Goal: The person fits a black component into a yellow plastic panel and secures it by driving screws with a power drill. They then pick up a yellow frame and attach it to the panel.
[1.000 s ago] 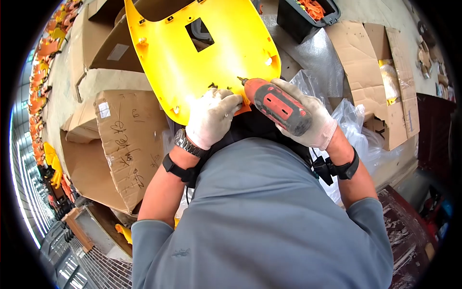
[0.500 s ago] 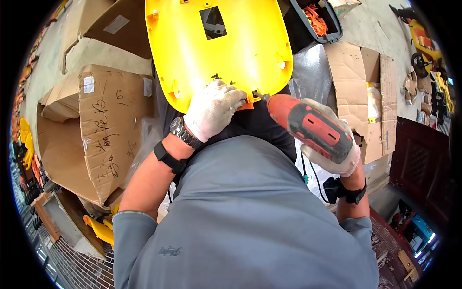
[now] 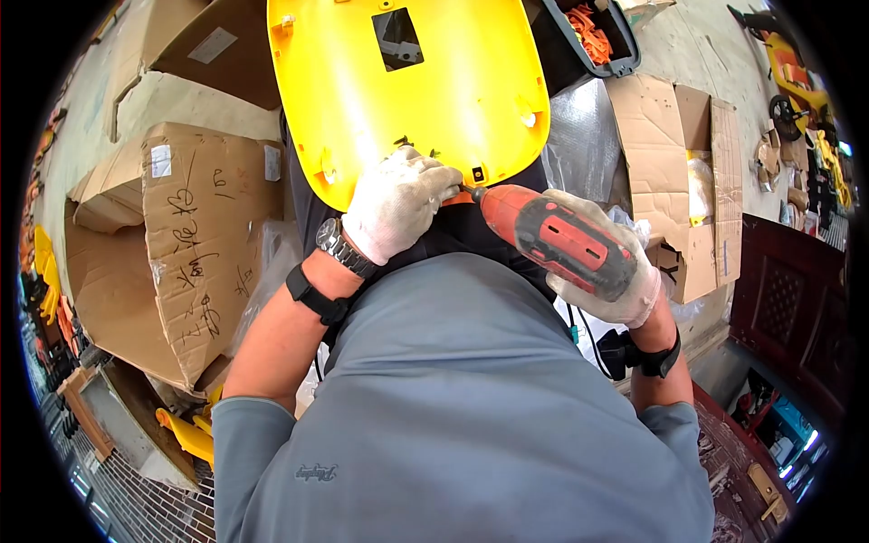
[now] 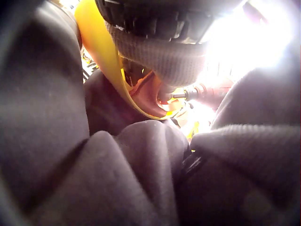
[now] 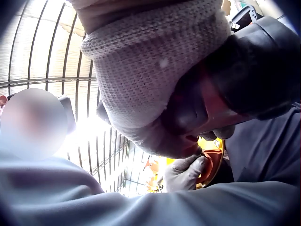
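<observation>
A curved yellow plastic shell (image 3: pixel 434 104) with a rectangular cutout lies inner side up before the person's lap. At its near edge the gloved left hand (image 3: pixel 398 201) has bent fingers and pinches a small orange plastic part (image 5: pixel 211 165), mostly hidden in the head view. The gloved right hand (image 3: pixel 641 288) grips a red and black power screwdriver (image 3: pixel 561 240), pointing left. Its bit (image 4: pixel 179 95) reaches right up to the left fingertips at the orange part. Whatever sits at the bit's tip is hidden by the fingers.
Open cardboard boxes stand left (image 3: pixel 204 244) and right (image 3: pixel 656 172). A black bin (image 3: pixel 623 65) of orange pieces is at the back right, beside silvery sheeting (image 3: pixel 584 136). Clear plastic wrap (image 3: pixel 267 294) hangs by the left box. Dark trousers (image 3: pixel 507 231) lie under the shell.
The screwdriver first swung right and toward the body, off the shell, then came back left until its bit met the left fingertips. The left hand stays at the shell's near edge.
</observation>
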Demonstrator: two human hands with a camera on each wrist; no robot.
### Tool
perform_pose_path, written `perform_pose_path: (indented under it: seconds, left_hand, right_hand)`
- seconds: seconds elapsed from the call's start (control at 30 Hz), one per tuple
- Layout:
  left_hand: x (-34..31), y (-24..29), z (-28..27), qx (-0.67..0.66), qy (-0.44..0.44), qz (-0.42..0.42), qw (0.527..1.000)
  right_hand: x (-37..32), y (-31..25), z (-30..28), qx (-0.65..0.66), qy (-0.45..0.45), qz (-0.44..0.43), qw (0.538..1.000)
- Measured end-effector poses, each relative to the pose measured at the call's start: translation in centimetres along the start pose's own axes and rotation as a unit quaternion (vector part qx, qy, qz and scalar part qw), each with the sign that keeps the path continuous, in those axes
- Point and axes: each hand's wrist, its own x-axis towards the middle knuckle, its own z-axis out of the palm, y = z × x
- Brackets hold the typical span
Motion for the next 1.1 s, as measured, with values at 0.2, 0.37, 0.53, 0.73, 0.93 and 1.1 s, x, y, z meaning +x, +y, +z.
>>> perform_pose_path:
  seconds: [0.2,0.37,0.53,0.73,0.93,1.1]
  left_hand:
    - [0.1,0.0,-0.1,-0.014,0.009,0.002,1.0]
    - [0.2,-0.3,0.2,-0.032,0.016,0.006,0.999]
    - [0.3,-0.3,0.1,-0.045,0.017,0.002,0.999]
    - [0.4,-0.2,0.0,-0.048,0.008,-0.015,0.999]
    - [0.2,-0.5,0.2,-0.059,0.008,-0.026,0.998]
    - [0.2,-0.4,-0.1,-0.067,0.008,-0.035,0.997]
  right_hand:
    - [0.1,0.1,0.3,-0.021,0.005,-0.011,1.0]
    - [0.5,-0.6,0.6,-0.124,0.005,-0.042,0.991]
    - [0.7,-1.7,0.6,-0.125,0.017,-0.053,0.991]
    - [0.8,-3.1,0.8,-0.17,0.01,-0.039,0.985]
    - [1.0,-3.7,1.0,-0.195,0.001,-0.026,0.98]
    - [1.2,-4.2,1.0,-0.178,-0.014,-0.001,0.984]
